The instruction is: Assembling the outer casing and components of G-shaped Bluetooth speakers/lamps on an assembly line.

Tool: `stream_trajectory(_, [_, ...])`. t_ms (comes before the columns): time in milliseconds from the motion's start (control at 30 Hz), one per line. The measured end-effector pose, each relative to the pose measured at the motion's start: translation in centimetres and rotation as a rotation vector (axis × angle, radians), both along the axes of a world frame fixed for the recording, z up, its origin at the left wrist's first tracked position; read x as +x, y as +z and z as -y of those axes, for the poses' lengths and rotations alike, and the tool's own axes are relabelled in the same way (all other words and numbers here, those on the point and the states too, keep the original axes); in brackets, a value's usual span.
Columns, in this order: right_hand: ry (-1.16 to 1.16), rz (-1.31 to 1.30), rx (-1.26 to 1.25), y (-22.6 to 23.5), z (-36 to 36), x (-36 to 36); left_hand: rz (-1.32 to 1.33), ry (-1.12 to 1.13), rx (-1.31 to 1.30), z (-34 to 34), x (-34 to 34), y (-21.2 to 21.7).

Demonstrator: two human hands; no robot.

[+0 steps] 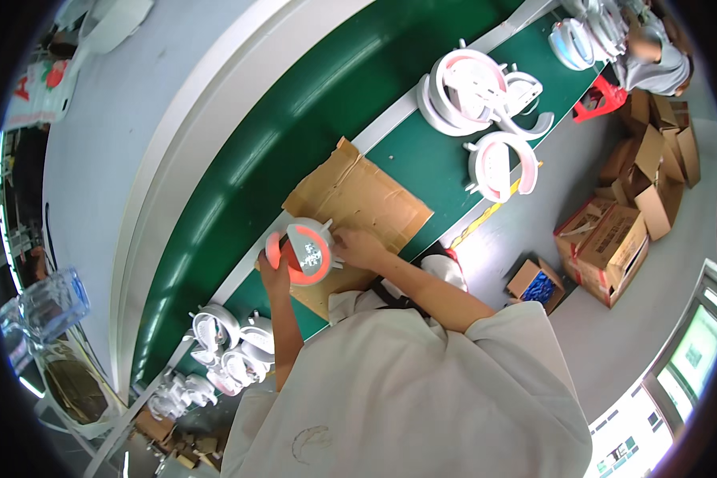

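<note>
A round white plastic housing [325, 232] with an orange-pink inner ring and a pale half-disc panel lies over a flattened brown cardboard sheet [366, 191]. My left hand [274, 275] grips the housing's left rim, the thumb along its edge. At the opposite side, beside the small prongs, my right hand [360, 248] has its fingers curled against the rim. Its fingertips are partly hidden, so any small piece between them does not show. Under the cardboard runs the green work surface [422, 163].
Similar white housings [470, 88] are stacked farther along the bench at the upper right. More white parts [235, 350] crowd the bench at lower left. Cardboard boxes [605, 239] and a small box of blue pieces [538, 287] stand on the floor. Another person [653, 68] sits at the far right.
</note>
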State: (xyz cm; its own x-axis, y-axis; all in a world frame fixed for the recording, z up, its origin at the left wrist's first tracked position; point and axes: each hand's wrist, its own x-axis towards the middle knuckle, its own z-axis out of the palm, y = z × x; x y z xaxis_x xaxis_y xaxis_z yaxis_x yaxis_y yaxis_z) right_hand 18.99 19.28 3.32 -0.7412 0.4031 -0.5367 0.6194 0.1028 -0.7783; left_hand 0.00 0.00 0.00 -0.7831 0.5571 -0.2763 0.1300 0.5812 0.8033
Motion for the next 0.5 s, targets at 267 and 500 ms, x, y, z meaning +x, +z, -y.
stream_trajectory(267, [-0.277,0.14,-0.006,1.1,-0.4,15.6,-0.171,0.199,-0.087,3.8,4.8,0.0])
stream_trajectory(500, [-1.059,0.129,-0.06,3.8,-4.5,24.7,0.638,0.351,-0.039,6.3,8.6,2.7])
